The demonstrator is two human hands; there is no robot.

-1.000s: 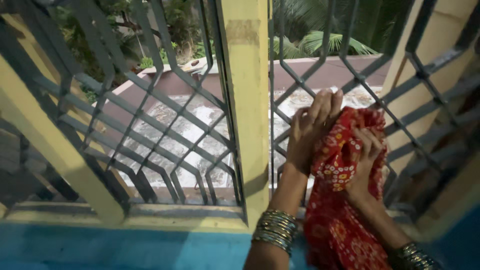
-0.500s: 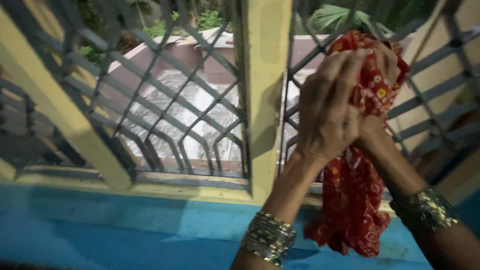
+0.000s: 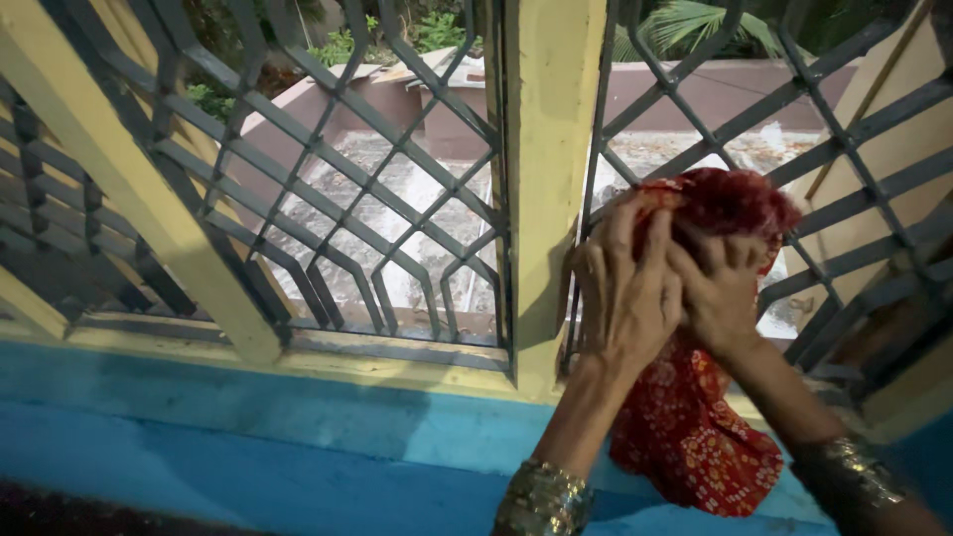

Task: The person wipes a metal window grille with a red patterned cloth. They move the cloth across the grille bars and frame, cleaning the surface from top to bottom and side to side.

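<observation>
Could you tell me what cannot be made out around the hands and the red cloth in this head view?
- Red patterned cloth: its middle is hidden behind both hands; its top is motion-blurred.
- Left hand and right hand: palms face away, so the grip is unseen.
- Right forearm: cut off by the bottom edge.
- Whether the cloth touches the metal grille: unclear.

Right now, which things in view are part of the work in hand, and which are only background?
In use:
- red patterned cloth, bunched up at the grille
- left hand and right hand, both gripping the cloth
- grey metal window grille, which the cloth is pressed against

Background:
- yellow window post
- blue sill wall
- bangles
- rooftop outside
</observation>
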